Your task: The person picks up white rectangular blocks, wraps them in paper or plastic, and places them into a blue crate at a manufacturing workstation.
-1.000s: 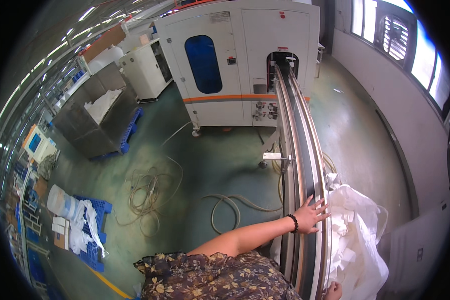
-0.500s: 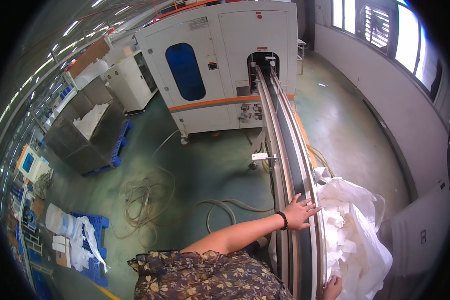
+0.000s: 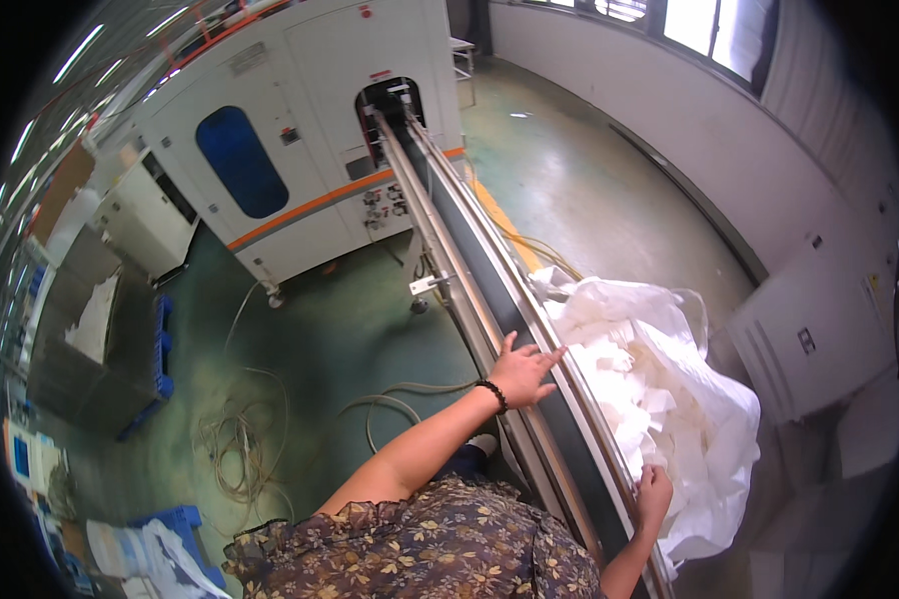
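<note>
My left hand (image 3: 524,371), with a dark bead bracelet at the wrist, reaches across a long narrow conveyor (image 3: 469,245). Its fingers are spread over the dark belt, and the fingertips come to the right-hand metal rail. Beyond that rail my right hand (image 3: 654,494) is closed, its fingers curled together over the near part of a large white bag (image 3: 714,424). White scraps (image 3: 619,389), thin like sheet or film, fill the open bag. Whether a scrap is pinched in the right hand cannot be made out.
The conveyor runs into an opening in a large white machine (image 3: 325,70) with an orange stripe. Hoses (image 3: 235,449) lie coiled on the green floor. At the left stand a metal bin (image 3: 90,369) and a blue pallet (image 3: 180,519). A pale cabinet (image 3: 809,339) is at the right.
The view has swung right, so machine and conveyor sit further left. My right hand has come further into view beside the bag. My left hand stays spread over the conveyor.
</note>
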Available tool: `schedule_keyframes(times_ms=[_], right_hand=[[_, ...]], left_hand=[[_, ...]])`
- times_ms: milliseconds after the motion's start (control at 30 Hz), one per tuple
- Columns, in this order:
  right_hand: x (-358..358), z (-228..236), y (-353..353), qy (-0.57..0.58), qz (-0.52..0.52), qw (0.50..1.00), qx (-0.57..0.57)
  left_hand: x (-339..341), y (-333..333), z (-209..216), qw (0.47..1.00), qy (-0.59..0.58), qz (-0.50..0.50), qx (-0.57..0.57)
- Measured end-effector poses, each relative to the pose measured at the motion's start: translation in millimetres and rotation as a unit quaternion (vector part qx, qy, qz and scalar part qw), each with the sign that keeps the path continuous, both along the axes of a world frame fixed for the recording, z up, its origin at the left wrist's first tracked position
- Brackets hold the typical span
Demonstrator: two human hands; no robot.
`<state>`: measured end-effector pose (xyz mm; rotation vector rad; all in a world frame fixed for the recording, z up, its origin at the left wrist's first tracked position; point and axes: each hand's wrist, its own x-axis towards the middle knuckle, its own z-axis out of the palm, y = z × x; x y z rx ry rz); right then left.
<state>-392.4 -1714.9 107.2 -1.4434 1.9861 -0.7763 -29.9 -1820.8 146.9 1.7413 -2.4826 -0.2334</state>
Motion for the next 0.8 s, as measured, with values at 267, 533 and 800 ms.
schedule_keyframes(times_ms=[267, 533, 800], right_hand=[[1, 9, 3, -0.020, -0.021, 0.999, 0.031], [-6, -2, 3, -0.025, -0.015, 0.999, 0.032], [-5, 0, 3, -0.025, -0.015, 0.999, 0.025]], left_hand=[[-1, 1, 2, 1.000, 0.022, 0.000, 0.004], [-2, -1, -6, 1.000, 0.016, 0.001, -0.015], [-2, 0, -3, 1.000, 0.007, -0.001, -0.017]])
